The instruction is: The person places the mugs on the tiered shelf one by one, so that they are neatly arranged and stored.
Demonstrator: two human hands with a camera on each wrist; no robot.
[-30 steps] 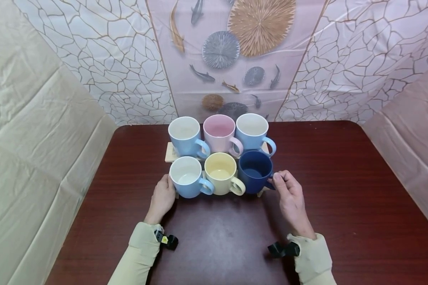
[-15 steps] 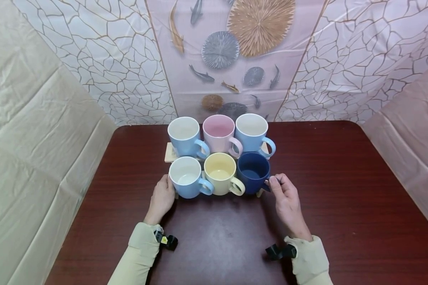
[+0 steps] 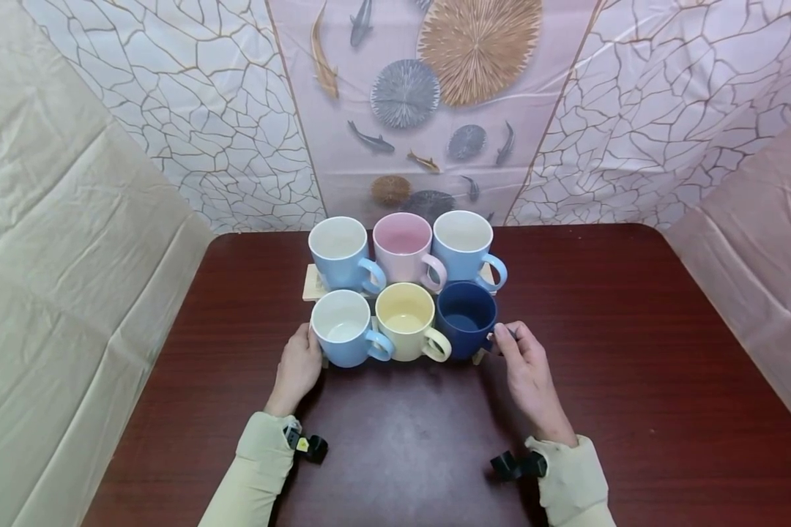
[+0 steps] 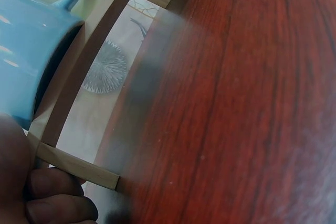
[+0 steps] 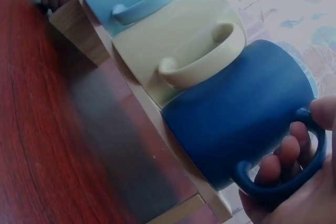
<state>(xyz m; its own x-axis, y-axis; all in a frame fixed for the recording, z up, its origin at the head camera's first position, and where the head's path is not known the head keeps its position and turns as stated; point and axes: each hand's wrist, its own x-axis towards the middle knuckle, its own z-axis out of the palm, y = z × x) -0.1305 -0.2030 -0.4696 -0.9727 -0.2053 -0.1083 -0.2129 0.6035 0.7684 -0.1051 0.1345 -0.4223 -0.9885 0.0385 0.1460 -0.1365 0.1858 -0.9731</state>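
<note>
My right hand [image 3: 527,373] holds a dark blue mug [image 5: 236,114] by its handle, fingers through the loop and thumb on top. The mug stands upright on the lower shelf of a wooden rack [image 5: 218,205], right beside a cream-yellow mug [image 3: 405,322]. At the shelf's left end stands a light blue mug [image 3: 346,333]. There my left hand [image 3: 299,372] grips the end of the rack, its fingers curled by a wooden leg [image 4: 79,166] in the left wrist view. All three front handles point to the right.
Behind, on the upper shelf [image 3: 313,285], sit a light blue mug [image 3: 338,256], a pink mug [image 3: 402,249] and another light blue mug [image 3: 463,245]. The rack stands on a dark red wooden table [image 3: 606,351]. Patterned cloth [image 3: 237,110] hangs close behind the table's back edge.
The dark blue mug has shifted slightly left toward the cream-yellow mug, my right hand moving with it on the handle. My left hand has stayed at the rack's end.
</note>
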